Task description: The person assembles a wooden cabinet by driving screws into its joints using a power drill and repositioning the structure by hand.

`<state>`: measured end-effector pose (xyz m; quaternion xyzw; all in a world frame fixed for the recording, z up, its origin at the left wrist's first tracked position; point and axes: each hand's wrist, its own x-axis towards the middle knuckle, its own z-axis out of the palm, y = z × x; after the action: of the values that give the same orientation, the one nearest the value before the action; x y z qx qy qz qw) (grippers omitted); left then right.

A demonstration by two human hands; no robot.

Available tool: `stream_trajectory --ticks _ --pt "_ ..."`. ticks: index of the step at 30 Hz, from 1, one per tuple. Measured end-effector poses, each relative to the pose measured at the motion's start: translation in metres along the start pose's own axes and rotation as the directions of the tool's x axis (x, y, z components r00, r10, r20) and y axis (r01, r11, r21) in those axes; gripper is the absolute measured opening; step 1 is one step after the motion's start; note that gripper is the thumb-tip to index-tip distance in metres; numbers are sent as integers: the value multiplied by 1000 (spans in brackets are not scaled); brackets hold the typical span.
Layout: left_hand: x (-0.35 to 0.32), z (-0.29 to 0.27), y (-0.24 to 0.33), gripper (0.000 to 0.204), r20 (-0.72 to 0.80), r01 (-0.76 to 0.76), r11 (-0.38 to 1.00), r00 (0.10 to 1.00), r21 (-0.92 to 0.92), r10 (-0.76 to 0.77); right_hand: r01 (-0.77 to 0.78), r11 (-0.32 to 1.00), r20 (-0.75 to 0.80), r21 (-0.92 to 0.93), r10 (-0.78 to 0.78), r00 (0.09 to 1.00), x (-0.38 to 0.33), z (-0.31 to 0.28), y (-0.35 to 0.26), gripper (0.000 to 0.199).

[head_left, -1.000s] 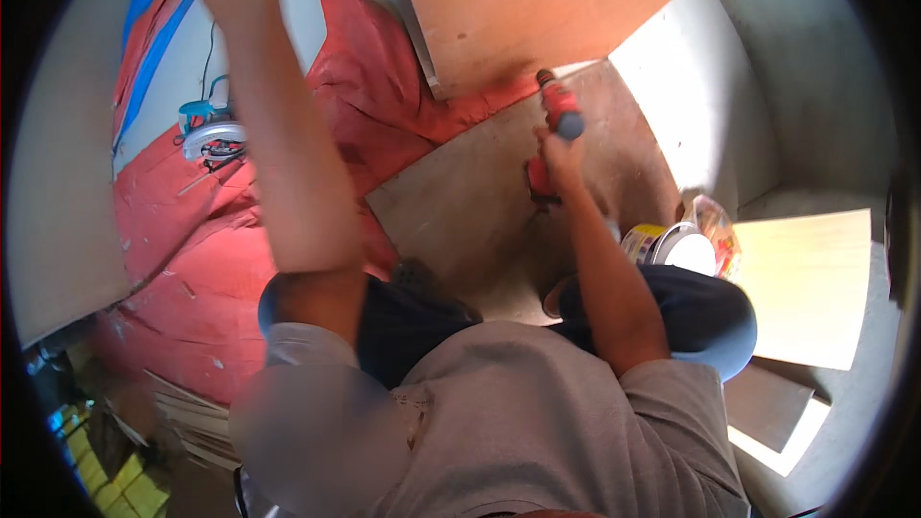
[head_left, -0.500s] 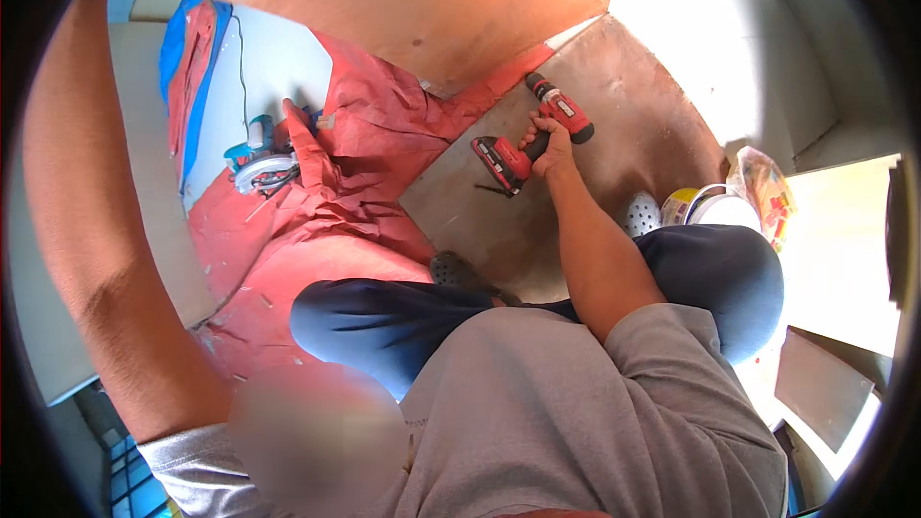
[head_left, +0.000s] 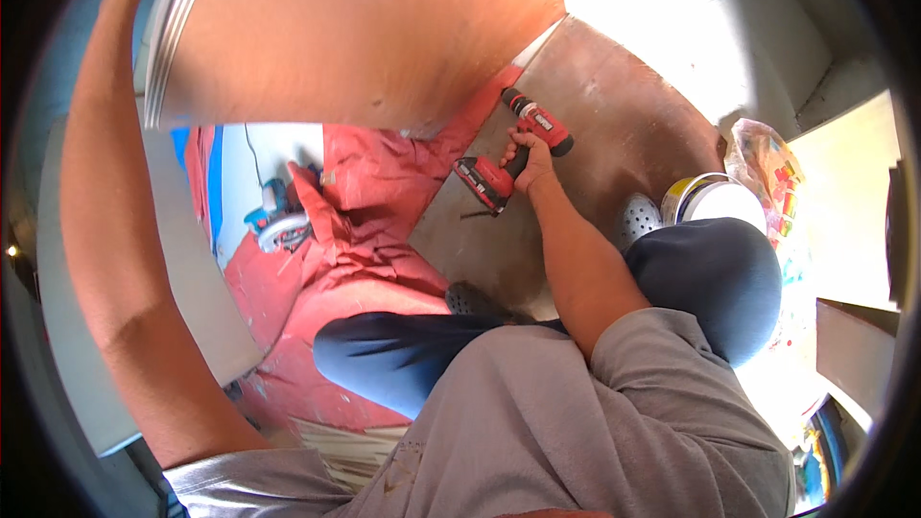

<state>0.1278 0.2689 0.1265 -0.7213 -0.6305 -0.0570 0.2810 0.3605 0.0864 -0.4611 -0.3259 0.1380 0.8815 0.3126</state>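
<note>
A red-and-black cordless drill [head_left: 543,125] is up in front of the person, over the brown floor [head_left: 609,82], with its chuck pointing up and to the left and its battery pack low on the left side. The right hand [head_left: 533,161] grasps it, fingers curled round the black grip. The left forearm [head_left: 110,153] reaches up past the left end of a large wooden panel [head_left: 374,34] and meets the upper edge of view, where the left hand is lost — whether it grips anything, I cannot tell.

The panel fills the upper middle, its lower edge near the drill's chuck, pale layers showing along its left end. Below it a creased red sheet [head_left: 379,177] spreads to the left, with a teal circular saw [head_left: 278,223] beside its folds. By the right knee stands a bucket [head_left: 726,203] with a white lid and raised handle; a clear printed plastic bag [head_left: 765,173] is just beyond it. A grey perforated clog [head_left: 640,219] shows left of the bucket — farther right, a pale board [head_left: 849,182] leans.
</note>
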Motion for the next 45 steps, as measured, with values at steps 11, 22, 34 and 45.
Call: stream_trajectory --ticks 11,22,34,45 --pt "27 48 -24 31 110 163 979 978 120 -176 165 963 78 212 -185 980 3 26 -59 20" --pt "62 91 -37 44 156 263 951 945 162 -288 263 914 134 308 -316 939 12 62 -128 18" --pt "25 45 33 60 181 195 978 967 -73 -180 233 938 138 259 -274 952 36 73 -142 19" --pt "-5 47 26 69 193 325 907 940 -266 -280 145 951 247 275 -216 945 27 70 -142 19"
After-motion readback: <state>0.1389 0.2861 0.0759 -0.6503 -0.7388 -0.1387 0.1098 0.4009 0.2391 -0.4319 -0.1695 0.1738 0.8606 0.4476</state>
